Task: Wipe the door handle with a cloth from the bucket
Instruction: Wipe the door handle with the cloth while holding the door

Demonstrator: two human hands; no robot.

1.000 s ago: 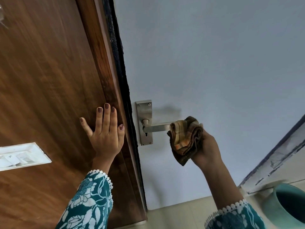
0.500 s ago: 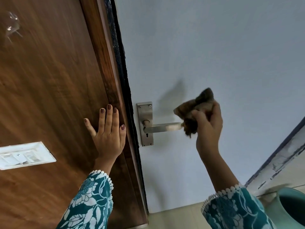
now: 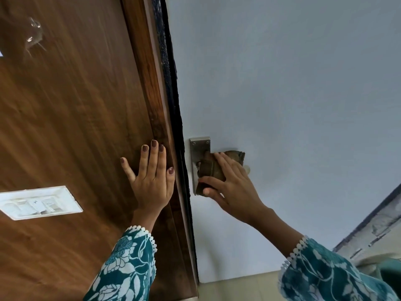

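Observation:
A brushed-metal door handle plate (image 3: pixel 198 146) is fixed to the pale blue-grey door (image 3: pixel 293 94). My right hand (image 3: pixel 232 187) presses a crumpled brown cloth (image 3: pixel 211 168) flat against the plate, covering its middle and the lever's base. Only the lever's tip (image 3: pixel 247 169) peeks out behind the fingers. My left hand (image 3: pixel 152 177) lies flat, fingers spread, on the brown wooden panel (image 3: pixel 71 118) beside the door edge. A sliver of the teal bucket (image 3: pixel 390 272) shows at the lower right edge.
A white switch plate (image 3: pixel 39 203) is set into the wooden panel at the left. A dark door seam (image 3: pixel 173 101) runs between panel and door. A pale skirting with a dark strip (image 3: pixel 373 227) slants at the lower right; beige floor (image 3: pixel 236 287) lies below the door.
My right hand has brought the cloth from the lever's outer end, lifted briefly above it, leftward onto the handle plate, now pressing it flat. My left hand has stayed on the wood.

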